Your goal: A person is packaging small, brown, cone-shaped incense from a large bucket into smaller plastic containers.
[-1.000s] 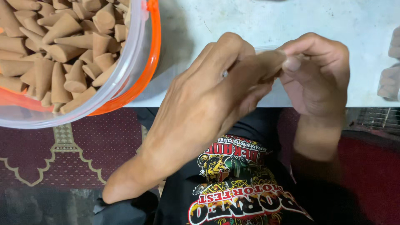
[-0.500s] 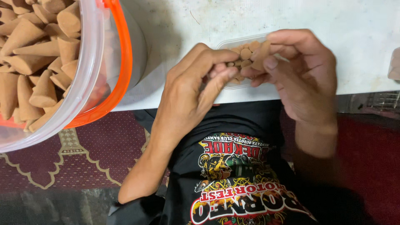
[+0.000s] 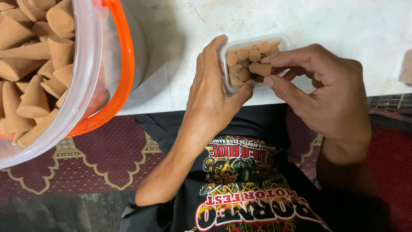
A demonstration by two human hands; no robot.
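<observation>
Head view looks down on a white table (image 3: 343, 25) with both hands at a small clear tray (image 3: 257, 43) near its front edge. That tray holds brown cones (image 3: 244, 64) packed upright, their round bases showing. Left hand (image 3: 212, 99) grips the tray's near left corner: the fingers lie together along the left wall, and the thumb presses across the front wall, so the hand is clamped on the tray. Right hand (image 3: 326, 94) comes in from the right; its thumb and forefinger are pinched on one cone (image 3: 260, 68), which lies on its side over the tray's right part, touching the packed ones. Its other fingers curl loosely behind. At far left a big clear bucket (image 3: 90, 77) with an orange rim stands tilted toward the camera, well apart from the tray, heaped with larger loose cones (image 3: 38, 64) of the same brown. Below the table edge are a black printed shirt (image 3: 244, 184) and a dark red patterned rug (image 3: 116, 159).
</observation>
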